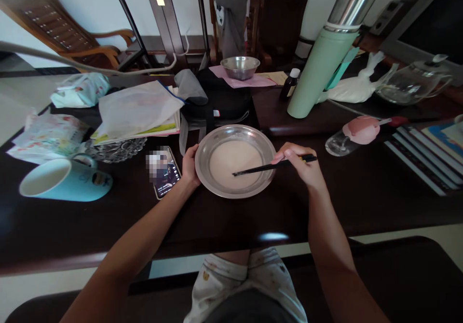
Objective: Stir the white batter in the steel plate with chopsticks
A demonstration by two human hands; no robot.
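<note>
A wide metal bowl (269, 144) rests on the dark table in front of me, with a pale, milky liquid (231, 156) in it. My left hand (190, 166) grips the bowl's left rim, its fingers partly hidden under and behind the edge. Dark chopsticks (260, 168) are held in my right hand (298, 161) over the right rim. Their tips reach the liquid near the bowl's middle. Close to my left hand lies a phone (168, 171) with its screen lit, partly pixelated.
Left: a light blue mug (68, 180), a glass dish (115, 149) and papers (139, 108). Behind: a black case (224, 101) and a small metal bowl (240, 67). Right: a green thermos (321, 67), a pink-lidded cup (354, 134) and books (427, 159). A person (231, 19) stands beyond.
</note>
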